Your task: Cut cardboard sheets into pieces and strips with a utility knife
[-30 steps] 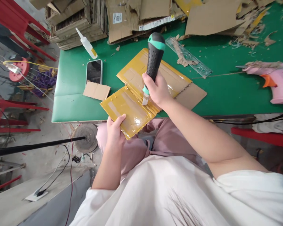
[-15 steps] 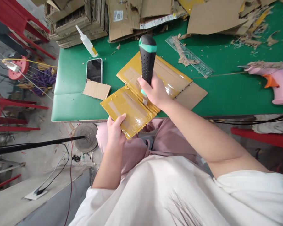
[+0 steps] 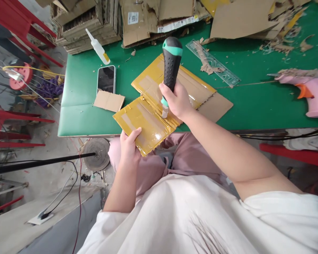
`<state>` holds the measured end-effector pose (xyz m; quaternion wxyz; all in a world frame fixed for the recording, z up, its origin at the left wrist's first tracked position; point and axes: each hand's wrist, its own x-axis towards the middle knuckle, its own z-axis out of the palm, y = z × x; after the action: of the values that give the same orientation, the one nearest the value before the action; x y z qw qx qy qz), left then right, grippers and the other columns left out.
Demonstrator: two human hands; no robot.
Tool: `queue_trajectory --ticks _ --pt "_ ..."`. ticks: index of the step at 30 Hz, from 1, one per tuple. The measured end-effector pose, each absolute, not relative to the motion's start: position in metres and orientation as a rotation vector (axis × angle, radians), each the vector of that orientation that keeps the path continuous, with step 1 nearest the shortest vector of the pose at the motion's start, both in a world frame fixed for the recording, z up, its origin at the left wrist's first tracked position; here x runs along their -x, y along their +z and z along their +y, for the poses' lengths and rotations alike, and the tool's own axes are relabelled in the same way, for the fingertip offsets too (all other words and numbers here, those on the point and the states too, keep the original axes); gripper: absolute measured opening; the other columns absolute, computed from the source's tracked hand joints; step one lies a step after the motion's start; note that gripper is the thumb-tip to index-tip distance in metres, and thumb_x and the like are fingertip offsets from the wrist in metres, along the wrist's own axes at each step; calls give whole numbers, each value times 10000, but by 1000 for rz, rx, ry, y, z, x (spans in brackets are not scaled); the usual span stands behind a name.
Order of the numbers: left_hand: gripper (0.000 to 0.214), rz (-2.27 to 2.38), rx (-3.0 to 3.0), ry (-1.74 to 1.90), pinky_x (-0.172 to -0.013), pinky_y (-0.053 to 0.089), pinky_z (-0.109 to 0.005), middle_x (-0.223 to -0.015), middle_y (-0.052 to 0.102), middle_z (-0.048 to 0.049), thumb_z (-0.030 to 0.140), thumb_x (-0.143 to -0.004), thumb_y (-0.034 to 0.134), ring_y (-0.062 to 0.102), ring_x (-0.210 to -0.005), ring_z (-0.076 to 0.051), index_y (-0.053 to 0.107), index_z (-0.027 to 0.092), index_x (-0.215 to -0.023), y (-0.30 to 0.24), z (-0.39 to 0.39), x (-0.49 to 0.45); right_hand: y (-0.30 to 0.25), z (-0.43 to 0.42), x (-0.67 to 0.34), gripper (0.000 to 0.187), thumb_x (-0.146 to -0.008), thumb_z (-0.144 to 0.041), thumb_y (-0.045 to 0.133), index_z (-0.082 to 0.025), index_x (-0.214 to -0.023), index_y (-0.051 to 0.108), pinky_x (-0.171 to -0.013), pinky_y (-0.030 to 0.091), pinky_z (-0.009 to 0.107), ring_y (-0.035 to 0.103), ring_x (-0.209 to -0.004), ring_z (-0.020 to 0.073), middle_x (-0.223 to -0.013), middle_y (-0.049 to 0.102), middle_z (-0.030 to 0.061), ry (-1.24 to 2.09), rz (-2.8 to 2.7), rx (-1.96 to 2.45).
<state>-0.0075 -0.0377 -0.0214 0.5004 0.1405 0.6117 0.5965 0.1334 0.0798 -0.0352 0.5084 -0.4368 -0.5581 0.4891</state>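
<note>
At the left, a smartphone (image 3: pixel 106 77) lies on the green table (image 3: pixel 78 118), a small cardboard piece (image 3: pixel 109 101) over its near end. My left hand (image 3: pixel 130 145) pinches the near-left edge of the yellow-taped cardboard (image 3: pixel 145 121), which juts past the table's near edge. My right hand (image 3: pixel 179 100) is wrapped round a black-and-teal-handled flat-bladed tool (image 3: pixel 171 67), tip at the cardboard's fold. Farther right lie a clear ruler (image 3: pixel 225 73) and a pink glue gun (image 3: pixel 316 93).

Our yellow, green, black
We see a rounded black, dot-patterned, teal-banded tool handle (image 3: pixel 171 65), flat yellow-taped brown cardboard panels (image 3: pixel 145 121) and a long green tabletop (image 3: pixel 257 109).
</note>
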Motion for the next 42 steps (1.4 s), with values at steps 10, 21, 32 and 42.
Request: queue_trajectory --ticks 10,21,32,42 --pt "370 1468 -345 1431 -673 515 -273 -843 683 8 196 -502 782 635 -720 -148 625 209 -837 -21 -38 9 -35 79 -133 297 -869 -509 448 -224 -796 405 -476 341 215 429 -464 50 -558 395 -84 1120 -1356 1075" --pt "377 1469 -321 1437 -669 520 -277 -842 684 11 193 -496 788 637 -720 -149 620 212 -833 -21 -39 10 -39 80 -129 302 -851 -527 464 -229 -854 416 -501 376 225 445 -481 53 -589 410 -88 1110 -1284 1016" --pt "372 1500 -352 1433 -692 516 -282 -856 685 2 208 -500 781 640 -729 -155 622 205 -836 -20 -38 10 -36 81 -129 304 -858 -529 454 -228 -888 423 -533 392 235 483 -525 67 -618 438 -72 1103 -1327 1076" --pt "368 1485 -347 1438 -686 525 -281 -865 690 3 203 -517 783 645 -739 -155 621 212 -848 -22 -40 10 -38 81 -129 342 -836 -573 465 -240 -893 409 -503 397 230 468 -501 59 -627 435 -78 1153 -1274 1008"
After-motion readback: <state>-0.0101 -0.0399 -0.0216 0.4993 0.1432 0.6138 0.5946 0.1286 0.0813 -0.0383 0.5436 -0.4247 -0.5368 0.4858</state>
